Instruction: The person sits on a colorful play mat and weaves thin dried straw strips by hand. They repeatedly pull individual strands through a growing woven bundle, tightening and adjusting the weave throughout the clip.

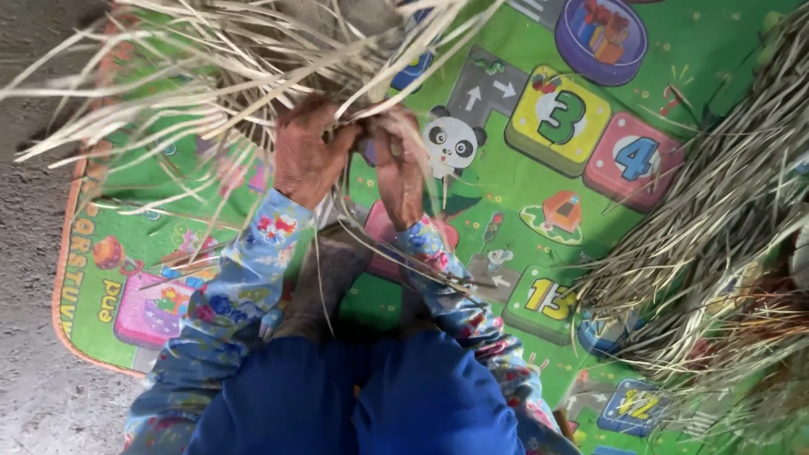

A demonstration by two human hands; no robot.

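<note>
Blue-trousered knees (362, 404) sit nearest, above a green patterned play mat (522, 211). The left hand (305, 156) and right hand (398, 168) both pinch pale dried straw strands (253, 59), fanning outward above the mat. A heap of loose dry straw (716, 227) lies to the right.

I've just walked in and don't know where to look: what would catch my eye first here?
First, the two hands, left hand and right hand, close together at top centre, gripping a fan of pale dry straw strips that spreads up and to the left. Beneath them lies a bright green play mat with numbered squares and a panda, and a big heap of dry straw fills the right side.
</note>
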